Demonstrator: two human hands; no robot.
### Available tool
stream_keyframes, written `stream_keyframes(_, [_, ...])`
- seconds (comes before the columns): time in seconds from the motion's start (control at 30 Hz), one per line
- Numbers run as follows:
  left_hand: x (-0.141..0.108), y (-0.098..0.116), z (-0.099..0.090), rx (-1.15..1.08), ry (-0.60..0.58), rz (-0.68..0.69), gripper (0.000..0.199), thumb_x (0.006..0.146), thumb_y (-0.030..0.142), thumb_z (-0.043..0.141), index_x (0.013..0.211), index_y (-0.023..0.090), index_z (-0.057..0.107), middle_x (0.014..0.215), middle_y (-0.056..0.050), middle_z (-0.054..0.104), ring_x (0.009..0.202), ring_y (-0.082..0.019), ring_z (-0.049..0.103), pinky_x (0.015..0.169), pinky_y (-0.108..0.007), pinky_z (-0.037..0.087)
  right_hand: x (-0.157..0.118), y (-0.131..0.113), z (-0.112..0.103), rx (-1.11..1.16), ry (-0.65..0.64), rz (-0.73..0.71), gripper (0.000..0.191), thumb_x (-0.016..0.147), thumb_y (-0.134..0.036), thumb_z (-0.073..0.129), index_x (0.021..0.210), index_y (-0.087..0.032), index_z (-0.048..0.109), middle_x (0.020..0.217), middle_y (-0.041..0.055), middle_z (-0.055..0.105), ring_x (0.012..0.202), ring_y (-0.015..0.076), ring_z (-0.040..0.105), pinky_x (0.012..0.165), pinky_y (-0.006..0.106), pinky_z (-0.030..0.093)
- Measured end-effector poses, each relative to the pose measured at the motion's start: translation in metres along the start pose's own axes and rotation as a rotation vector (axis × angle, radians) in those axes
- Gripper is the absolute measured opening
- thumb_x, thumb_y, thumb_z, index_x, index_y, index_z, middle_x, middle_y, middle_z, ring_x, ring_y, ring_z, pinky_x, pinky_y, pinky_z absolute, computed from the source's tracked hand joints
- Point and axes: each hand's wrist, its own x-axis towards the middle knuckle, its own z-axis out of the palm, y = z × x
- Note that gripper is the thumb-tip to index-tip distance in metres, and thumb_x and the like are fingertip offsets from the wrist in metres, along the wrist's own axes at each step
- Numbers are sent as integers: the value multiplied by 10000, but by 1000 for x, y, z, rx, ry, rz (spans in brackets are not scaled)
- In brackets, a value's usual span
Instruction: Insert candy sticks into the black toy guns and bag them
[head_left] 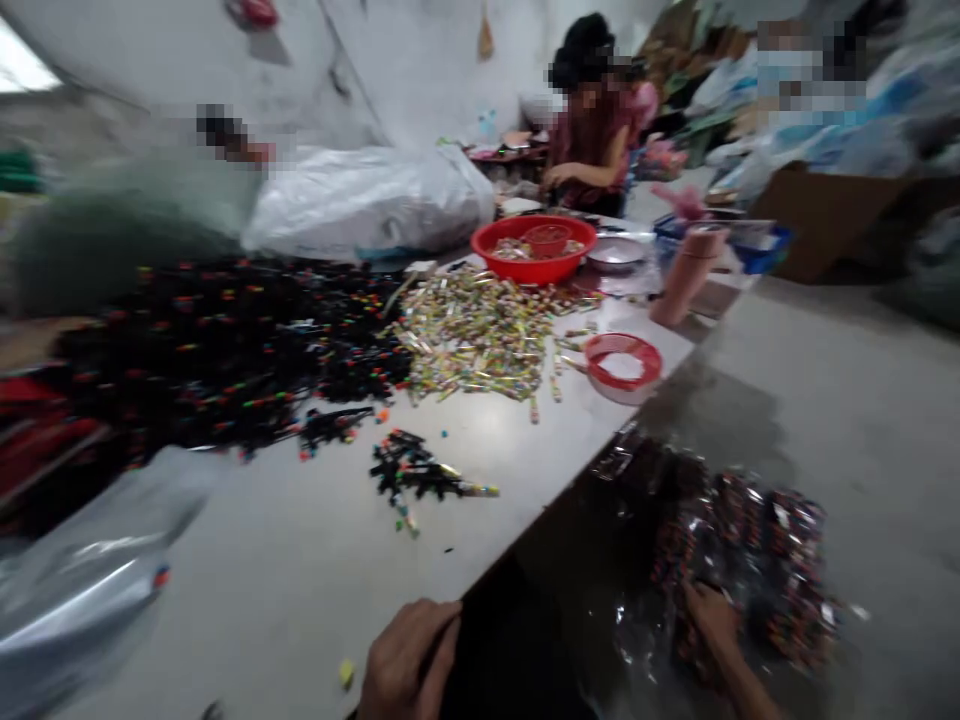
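Note:
At the near edge of the white table (pixel 247 590), my left hand (pixel 411 660) is closed over the tabletop's rim, its fingers bent together. Lower down to the right, my right hand (pixel 711 615) reaches beside the table and is closed on a clear plastic bag (pixel 679 560) packed with small dark, multicoloured pieces. Its fingertips are partly hidden and blurred. Several similar filled bags (pixel 796 540) lie around it. On the tabletop ahead of my left hand is a small cluster of black pieces with coloured tips (pixel 412 468).
A big heap of black pieces (pixel 225 350) covers the table's left, beside a pile of shiny yellowish tubes (pixel 472 330). Behind stand a red basin (pixel 517 268) and a small red-rimmed container (pixel 622 368). A plastic sheet (pixel 97 580) lies at left. Another person (pixel 592 140) works at the far end.

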Motion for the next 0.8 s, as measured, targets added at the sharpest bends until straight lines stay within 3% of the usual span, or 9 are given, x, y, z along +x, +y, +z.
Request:
stream_keyframes(0.1, [9,-15,-9,68,46,-88,200,826,100,484,975,189,583,789,-22,651,736,-126,612,663,-218,509,10,-45,2,98,-74,136,359,599,-539,461,371,-269,524,380,42,564,400,259,563,410,343,408])
stream_keyframes(0.2, [29,-42,-13,201,103,-159,248,839,94,442,1019,182,590,900,-51,651,857,-150,597,769,-274,499,4,-130,-11,159,-13,50,341,658,-532,506,663,-220,643,514,38,629,499,236,584,464,311,439])
stream_keyframes(0.27, [53,-61,-7,302,77,-163,306,852,98,402,1091,180,575,1038,-75,638,994,-183,563,864,-330,465,-7,-194,-13,189,-32,-223,338,739,-501,487,780,-201,637,658,42,657,577,200,593,543,283,465])
stream_keyframes(0.37, [94,-81,12,395,-122,-91,366,882,211,400,1237,224,489,1339,-75,473,1253,-257,381,1006,-460,335,-25,-275,11,59,-262,-702,306,812,-371,459,1020,-199,604,1016,76,641,728,171,623,664,271,475])
stream_keyframes(0.47, [115,-93,20,379,-290,-79,350,901,343,376,1222,268,493,1372,-52,441,1280,-270,349,1019,-539,273,-40,-322,51,-269,-353,-863,332,781,-204,472,1099,-191,568,1049,103,615,832,195,627,680,274,464])
stream_keyframes(0.57, [95,-104,7,378,-279,-133,349,913,332,350,1235,274,472,1342,-42,477,1267,-235,375,1031,-523,257,-56,-340,84,-365,-453,-922,249,775,-151,452,970,-179,603,951,90,623,797,187,622,672,263,450])
stream_keyframes(0.67, [40,-117,-20,450,-226,-208,376,906,296,371,1276,289,433,1364,-32,455,1278,-222,367,1041,-499,246,-63,-347,104,-158,-668,-1027,224,781,-200,488,966,-196,614,868,49,628,762,164,604,678,247,441])
stream_keyframes(0.73, [2,-128,-43,535,-207,-245,393,895,275,389,1286,295,429,1369,-33,450,1263,-234,390,1021,-495,268,-52,-360,114,-30,-747,-1060,252,788,-242,504,1010,-195,613,864,43,631,778,168,593,686,254,440])
stream_keyframes(0.8, [-21,-142,-66,632,-171,-290,393,883,249,402,1271,286,457,1350,-45,472,1233,-246,427,1000,-486,289,-30,-386,126,-35,-690,-1054,283,812,-260,481,1057,-178,599,904,58,630,807,178,587,704,271,436])
